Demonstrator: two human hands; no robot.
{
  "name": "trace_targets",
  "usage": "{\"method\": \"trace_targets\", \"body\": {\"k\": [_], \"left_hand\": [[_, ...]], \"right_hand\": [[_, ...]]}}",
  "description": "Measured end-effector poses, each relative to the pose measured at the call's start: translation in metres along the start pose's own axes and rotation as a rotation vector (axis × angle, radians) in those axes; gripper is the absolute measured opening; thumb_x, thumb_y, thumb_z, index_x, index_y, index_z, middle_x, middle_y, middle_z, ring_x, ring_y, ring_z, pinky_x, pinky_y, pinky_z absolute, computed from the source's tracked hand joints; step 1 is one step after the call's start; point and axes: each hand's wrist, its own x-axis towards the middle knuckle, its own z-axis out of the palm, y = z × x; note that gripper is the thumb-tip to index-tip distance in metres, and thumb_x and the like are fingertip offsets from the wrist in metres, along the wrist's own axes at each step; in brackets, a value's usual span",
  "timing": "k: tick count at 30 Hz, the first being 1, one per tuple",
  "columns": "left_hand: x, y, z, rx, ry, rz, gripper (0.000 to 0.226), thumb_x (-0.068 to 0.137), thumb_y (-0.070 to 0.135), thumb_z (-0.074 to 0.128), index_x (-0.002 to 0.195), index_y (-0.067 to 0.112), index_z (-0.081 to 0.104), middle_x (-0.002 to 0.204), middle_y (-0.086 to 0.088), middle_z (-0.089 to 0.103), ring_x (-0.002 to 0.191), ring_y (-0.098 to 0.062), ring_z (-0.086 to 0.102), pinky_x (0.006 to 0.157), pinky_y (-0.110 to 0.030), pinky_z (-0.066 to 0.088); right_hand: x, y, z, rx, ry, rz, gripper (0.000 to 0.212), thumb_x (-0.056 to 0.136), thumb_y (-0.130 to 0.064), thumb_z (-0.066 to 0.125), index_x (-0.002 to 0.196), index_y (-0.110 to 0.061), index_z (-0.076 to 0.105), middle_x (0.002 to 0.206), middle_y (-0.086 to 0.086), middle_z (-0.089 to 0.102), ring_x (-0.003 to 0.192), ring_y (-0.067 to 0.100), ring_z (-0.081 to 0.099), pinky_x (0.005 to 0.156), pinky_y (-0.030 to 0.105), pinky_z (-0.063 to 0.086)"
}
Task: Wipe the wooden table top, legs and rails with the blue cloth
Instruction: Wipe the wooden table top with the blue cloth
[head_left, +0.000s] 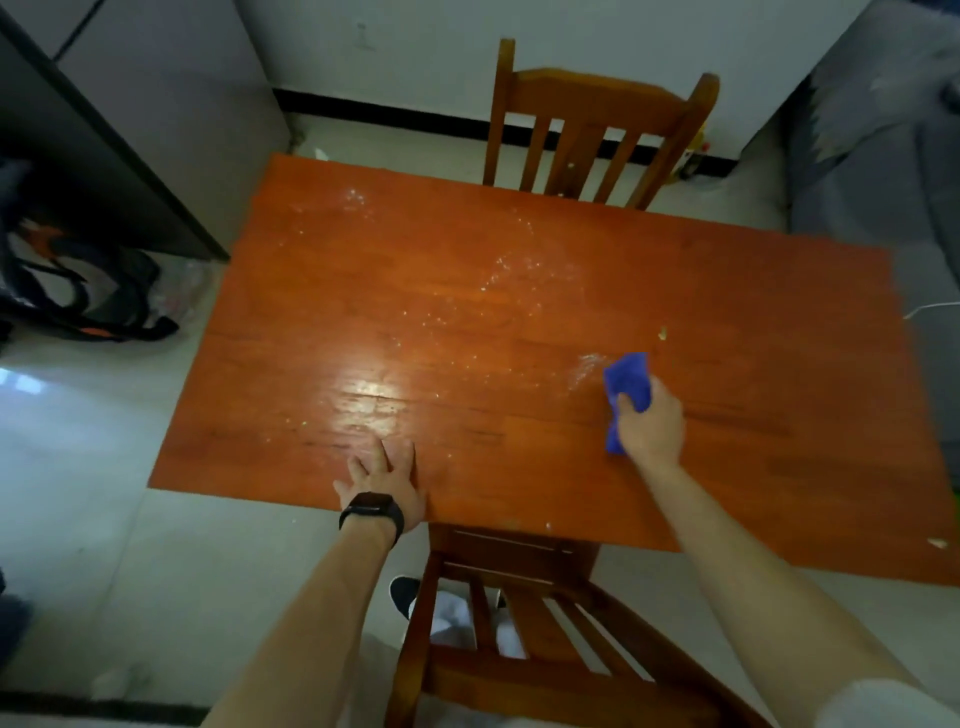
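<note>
The reddish wooden table top (467, 332) fills the middle of the view, with white specks and wet smears across its centre and far left. My right hand (652, 428) grips the bunched blue cloth (627, 387) and holds it down on the top at the right of centre, beside a wet smear. My left hand (387, 486), with a black watch on the wrist, rests flat with fingers spread on the top near the front edge. The table's legs and rails are hidden under the top.
A wooden chair (592, 130) stands at the far side and another chair (519, 623) at the near side, pushed against the table between my arms. A dark cabinet (104, 145) and bags (88, 291) lie at left, grey fabric (883, 156) at right. Small crumbs (662, 332) sit right of the cloth.
</note>
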Motion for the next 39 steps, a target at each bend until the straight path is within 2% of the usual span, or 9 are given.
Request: {"method": "trace_targets", "body": {"k": [4,8,11,14,19,25,30,35,39], "left_hand": [[-0.002,-0.004,-0.011,0.011,-0.015,0.004,0.064,0.098,0.049,0.039,0.153,0.043,0.009,0.165,-0.005,-0.006,0.148,-0.04,0.012,0.115,-0.061,0.019],[-0.004,0.003,-0.033,0.011,0.057,0.019,0.055,0.097,0.043,0.038,0.15,0.037,0.026,0.16,-0.004,0.021,0.141,-0.037,0.03,0.112,-0.058,0.027],[0.004,0.013,-0.051,0.015,0.091,0.035,0.059,0.098,0.041,0.038,0.153,0.035,0.019,0.164,-0.002,0.009,0.147,-0.033,0.018,0.116,-0.059,0.02],[0.02,0.028,-0.075,0.037,0.131,0.096,0.062,0.1,0.042,0.036,0.156,0.035,0.01,0.165,-0.001,-0.003,0.151,-0.03,0.006,0.119,-0.058,0.012],[0.066,0.045,-0.12,0.099,0.236,0.243,0.059,0.102,0.041,0.031,0.156,0.035,0.007,0.165,-0.001,-0.008,0.152,-0.027,-0.001,0.12,-0.057,0.007],[0.136,0.041,-0.16,0.222,0.235,0.417,0.068,0.1,0.048,0.035,0.154,0.041,-0.005,0.163,-0.002,-0.018,0.151,-0.032,-0.007,0.119,-0.06,0.003],[0.163,0.014,-0.164,0.337,0.149,0.464,0.077,0.095,0.059,0.038,0.153,0.044,-0.01,0.163,0.004,-0.018,0.151,-0.029,-0.009,0.117,-0.063,0.005],[0.173,-0.003,-0.17,0.417,0.177,0.568,0.079,0.096,0.057,0.039,0.153,0.042,-0.013,0.163,0.004,-0.018,0.151,-0.026,-0.008,0.118,-0.063,0.005],[0.178,-0.002,-0.179,0.49,0.188,0.597,0.079,0.095,0.058,0.042,0.154,0.041,-0.008,0.164,0.003,-0.012,0.151,-0.028,0.0,0.118,-0.061,0.008]], "right_hand": [[0.007,0.021,0.006,-0.201,0.029,0.258,0.059,0.098,-0.03,0.05,0.151,-0.015,0.03,0.145,0.023,0.039,0.129,0.044,0.039,0.109,0.047,0.028],[-0.05,-0.018,0.06,-0.217,-0.258,-0.137,0.057,0.098,-0.03,0.051,0.151,-0.02,0.033,0.141,0.013,0.042,0.123,0.038,0.042,0.105,0.042,0.032],[-0.063,-0.045,0.072,-0.055,-0.583,-0.356,0.051,0.096,-0.021,0.056,0.145,-0.016,0.046,0.136,0.009,0.053,0.125,0.027,0.049,0.1,0.027,0.032],[-0.026,-0.051,0.051,0.169,-0.32,-0.26,0.042,0.093,-0.014,0.058,0.135,-0.015,0.056,0.125,0.006,0.062,0.118,0.024,0.055,0.092,0.025,0.036],[0.063,-0.022,0.017,-0.057,0.132,0.062,0.053,0.098,-0.027,0.052,0.148,-0.015,0.037,0.142,0.017,0.046,0.126,0.04,0.042,0.104,0.049,0.033],[0.022,-0.053,0.077,-0.108,0.102,0.153,0.052,0.095,-0.027,0.055,0.145,-0.026,0.044,0.142,0.01,0.045,0.121,0.042,0.044,0.1,0.048,0.037],[-0.028,-0.116,0.121,0.107,-0.339,-0.126,0.043,0.094,-0.013,0.059,0.136,-0.016,0.056,0.134,0.007,0.057,0.122,0.023,0.053,0.097,0.013,0.029],[0.028,-0.09,0.078,0.052,0.159,0.171,0.045,0.096,-0.02,0.055,0.141,-0.016,0.05,0.13,0.015,0.057,0.12,0.037,0.052,0.102,0.041,0.038],[0.023,-0.083,0.077,-0.109,0.12,0.447,0.056,0.1,-0.032,0.046,0.152,-0.028,0.027,0.15,0.009,0.036,0.131,0.04,0.036,0.105,0.05,0.033]]}}
